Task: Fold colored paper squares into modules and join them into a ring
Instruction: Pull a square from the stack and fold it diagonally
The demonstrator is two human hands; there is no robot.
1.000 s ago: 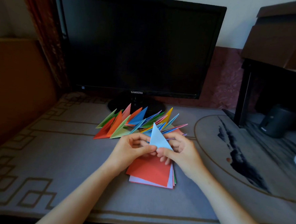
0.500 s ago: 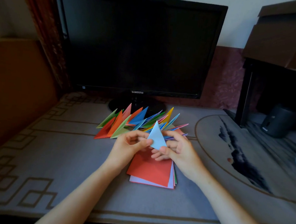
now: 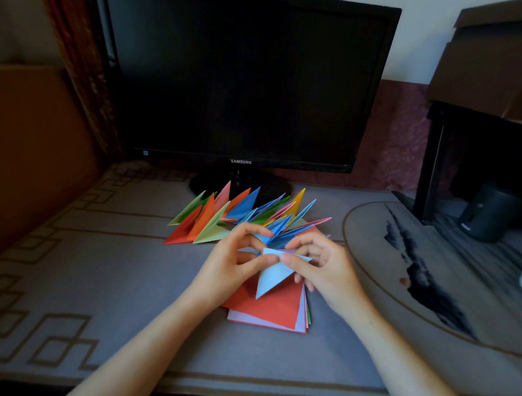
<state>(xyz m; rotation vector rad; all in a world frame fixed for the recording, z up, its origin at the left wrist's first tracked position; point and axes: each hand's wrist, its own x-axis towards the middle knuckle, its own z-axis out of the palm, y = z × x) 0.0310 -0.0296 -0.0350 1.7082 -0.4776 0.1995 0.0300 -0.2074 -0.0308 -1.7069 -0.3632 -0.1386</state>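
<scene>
You are working at a desk in what is presenting as a home room, not a commercial site. A dark Samsung monitor is standing at the back of the desk, which is wearing a grey cloth cover with a brown key-pattern border. A patterned curtain is hanging at the left. A cardboard box is sitting on a black stand at the right. Coloured folded paper modules are lying in front of the monitor, suggesting a craft pastime.

"SAMSUNG" in white letters on lower bezel of monitor, centre, far side of desk. No other legible text.
</scene>
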